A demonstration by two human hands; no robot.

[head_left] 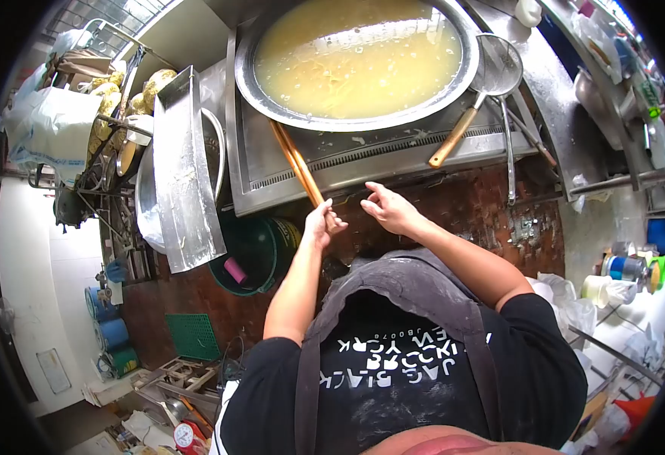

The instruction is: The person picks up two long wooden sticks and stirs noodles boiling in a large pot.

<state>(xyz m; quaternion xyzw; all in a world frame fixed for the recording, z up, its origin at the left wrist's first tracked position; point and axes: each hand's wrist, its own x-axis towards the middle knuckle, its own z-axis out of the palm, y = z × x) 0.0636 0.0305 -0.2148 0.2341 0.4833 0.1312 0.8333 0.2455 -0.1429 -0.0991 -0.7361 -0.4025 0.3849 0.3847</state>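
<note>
Head view: left hand (pixel 322 224) pinches the sticks (pixel 296 163) by their near ends, left of upper centre — presumably keeping fingers clear of the pot (pixel 355 123). Right hand (pixel 394 214) holds nothing, fingers parted. Strainer (pixel 497 65), upper right, lies handle toward the person — likely for reach.

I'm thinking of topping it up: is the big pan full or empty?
Nearly full, it seems: cloudy yellow liquid lies across the big pan, close to its rim.

Head camera: worn on head, faces forward and down
Near, bottom: shirt (pixel 400 371)
Farther, top: large pan (pixel 363 123)
Field: wide, rounded
</note>
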